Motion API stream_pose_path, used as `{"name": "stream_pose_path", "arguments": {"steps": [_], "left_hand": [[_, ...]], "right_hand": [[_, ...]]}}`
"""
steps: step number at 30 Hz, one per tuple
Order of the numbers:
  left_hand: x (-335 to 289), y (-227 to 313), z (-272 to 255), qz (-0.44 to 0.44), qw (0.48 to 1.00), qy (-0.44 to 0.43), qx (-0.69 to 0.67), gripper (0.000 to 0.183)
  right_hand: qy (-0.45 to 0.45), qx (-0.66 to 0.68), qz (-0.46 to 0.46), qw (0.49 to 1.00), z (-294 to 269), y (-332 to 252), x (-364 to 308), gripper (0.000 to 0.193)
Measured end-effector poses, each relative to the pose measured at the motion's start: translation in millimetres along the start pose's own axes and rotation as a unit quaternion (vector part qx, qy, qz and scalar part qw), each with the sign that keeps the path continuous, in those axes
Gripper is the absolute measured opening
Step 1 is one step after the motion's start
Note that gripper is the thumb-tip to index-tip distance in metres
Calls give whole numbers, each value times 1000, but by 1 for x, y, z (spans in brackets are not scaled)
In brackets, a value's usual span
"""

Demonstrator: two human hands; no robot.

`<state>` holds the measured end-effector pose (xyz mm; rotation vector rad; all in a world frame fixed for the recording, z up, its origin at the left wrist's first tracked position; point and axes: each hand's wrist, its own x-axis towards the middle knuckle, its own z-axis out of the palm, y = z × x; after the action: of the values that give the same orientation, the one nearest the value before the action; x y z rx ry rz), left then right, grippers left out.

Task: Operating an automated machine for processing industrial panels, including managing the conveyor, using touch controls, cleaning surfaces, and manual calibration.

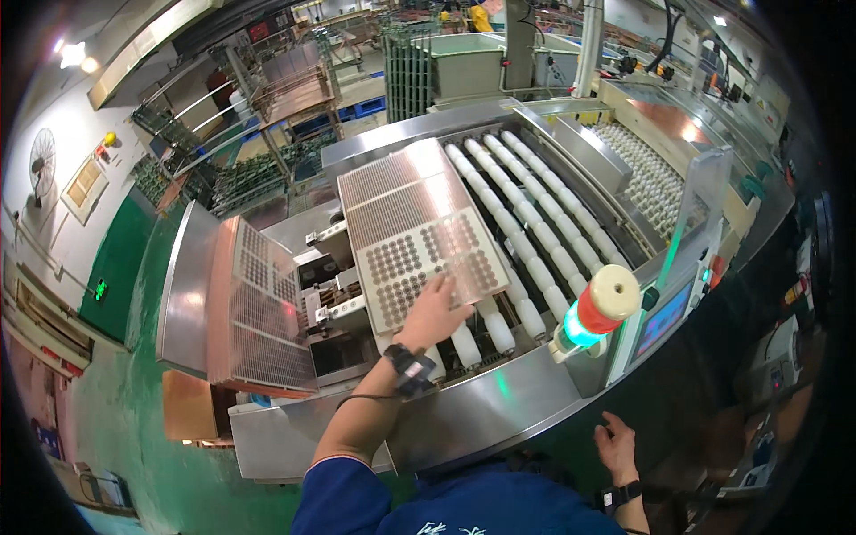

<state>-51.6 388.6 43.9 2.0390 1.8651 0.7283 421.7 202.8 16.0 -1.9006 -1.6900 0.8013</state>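
Left hand (pixel 435 312) rests on gridded coppery panel (pixel 397 201);
it is loosely spread, grasping nothing, near white-roller conveyor's (pixel 528 316) front edge; right hand (pixel 617 444) half-open, empty.

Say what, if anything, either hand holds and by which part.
Nothing appears gripped: the left hand rests on the patterned panel, near its lower edge; the right hand is empty.

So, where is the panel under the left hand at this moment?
In the head view, the circle-patterned panel lies near the centre, over the leftmost white rollers, right of the leaning panel stack, with the left hand at its near edge.
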Motion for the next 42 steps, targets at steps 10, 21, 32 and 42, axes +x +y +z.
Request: {"name": "stream_pose_path", "arguments": {"steps": [10,21,32,42], "left_hand": [[-5,-29,14,34,992,112,45,60],[-100,39,-27,-27,989,123,-70,38],[-182,146,32,33,992,74,-99,22],[-184,179,45,61,995,74,-5,25]], "right_hand": [[18,1,-21,1000,-12,22,-8,38],[-6,13,-9,1000,-22,22,-18,40],[-60,-2,-83,995,-26,-2,12,39],[-24,37,-179,983,-58,-33,31,36]]}}
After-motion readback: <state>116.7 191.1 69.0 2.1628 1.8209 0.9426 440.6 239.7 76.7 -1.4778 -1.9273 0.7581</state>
